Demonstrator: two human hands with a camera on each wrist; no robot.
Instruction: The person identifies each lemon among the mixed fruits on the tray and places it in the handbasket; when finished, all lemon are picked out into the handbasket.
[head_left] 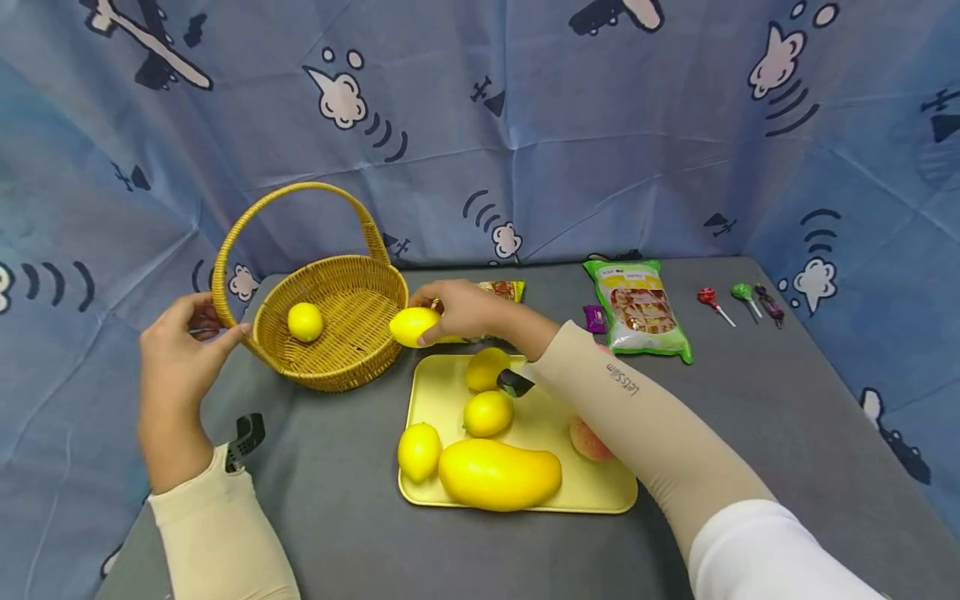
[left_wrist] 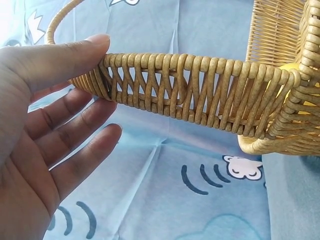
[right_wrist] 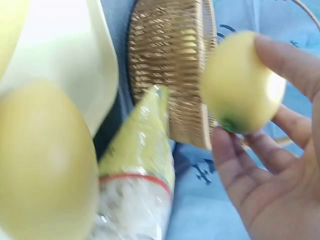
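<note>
The yellow wicker basket (head_left: pixel 330 379) stands at the left of the table with its handle upright. My left hand (head_left: pixel 176 358) pinches the lower left part of the handle (left_wrist: pixel 185 90) between thumb and fingers. A lemon (head_left: pixel 305 322) lies inside the basket. Just beyond the basket's right rim, my right hand (head_left: pixel 465 308) holds another lemon (right_wrist: pixel 240 82), gripped by thumb and fingertips, above the table. Below that hand is a pale yellow tray (head_left: pixel 540 417) with three lemons (head_left: pixel 487 414), a mango (head_left: pixel 500 475) and a peach (head_left: pixel 587 442), partly covered by my right sleeve.
A shiny packet (head_left: pixel 504 290) lies behind my right hand, partly hidden. Farther right are a purple wrapped candy (head_left: pixel 595 318), a green-edged food bag (head_left: pixel 645 308), a red lollipop (head_left: pixel 707 296), a green lollipop (head_left: pixel 742 292) and a dark wrapped sweet (head_left: pixel 770 306). Patterned blue cloth hangs behind the table.
</note>
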